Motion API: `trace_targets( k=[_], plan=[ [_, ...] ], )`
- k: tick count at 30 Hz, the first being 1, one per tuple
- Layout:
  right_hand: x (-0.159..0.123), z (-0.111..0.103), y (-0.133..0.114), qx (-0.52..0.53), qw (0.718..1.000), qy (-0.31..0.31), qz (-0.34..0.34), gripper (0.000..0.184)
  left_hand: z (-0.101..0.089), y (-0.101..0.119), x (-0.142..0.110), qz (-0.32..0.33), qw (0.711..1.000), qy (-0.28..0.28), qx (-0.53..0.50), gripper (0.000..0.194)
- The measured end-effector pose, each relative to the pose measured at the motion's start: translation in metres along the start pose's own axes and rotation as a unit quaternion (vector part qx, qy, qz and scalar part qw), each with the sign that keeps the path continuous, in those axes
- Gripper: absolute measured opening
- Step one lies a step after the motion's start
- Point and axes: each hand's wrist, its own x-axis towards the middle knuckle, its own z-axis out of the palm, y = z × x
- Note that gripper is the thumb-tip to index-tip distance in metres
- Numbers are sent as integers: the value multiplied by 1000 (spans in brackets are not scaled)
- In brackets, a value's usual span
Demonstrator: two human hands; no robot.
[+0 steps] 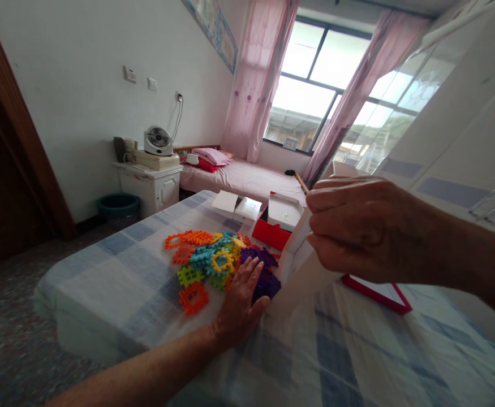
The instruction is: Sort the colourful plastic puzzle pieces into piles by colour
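Observation:
A heap of colourful plastic interlocking blocks [213, 261], flat squares with notched edges, lies on the checked cloth. My left hand [242, 302] rests at the heap's right side, fingers stretched out over the purple blocks [268, 282]. In my right hand [353, 226], fingers closed around its upper edge, a white box [300, 271] is held tilted on its side. Its open side faces the heap, and its lower end comes down beside the purple blocks. Part of the box is hidden behind my right hand.
Beyond the heap stand an open white box [247, 210] and a red box with a white tray [285, 212]. A red-rimmed lid or tray [378, 294] lies to the right under my forearm. A bed, a cabinet with a fan [159, 140] and a green bin [119, 206] are farther off.

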Motion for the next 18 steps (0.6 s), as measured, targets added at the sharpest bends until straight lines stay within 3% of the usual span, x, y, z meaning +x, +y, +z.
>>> trace_targets(
  k=[8,18],
  plan=[
    [-9,-6,-5,-11,1000,-9,9,39,-1,-2,2,-2,1000,15,14,60],
    [-50,-22,-20,-39,996,45,60,34,2,-4,3,0,996,15,89,49]
  ],
)
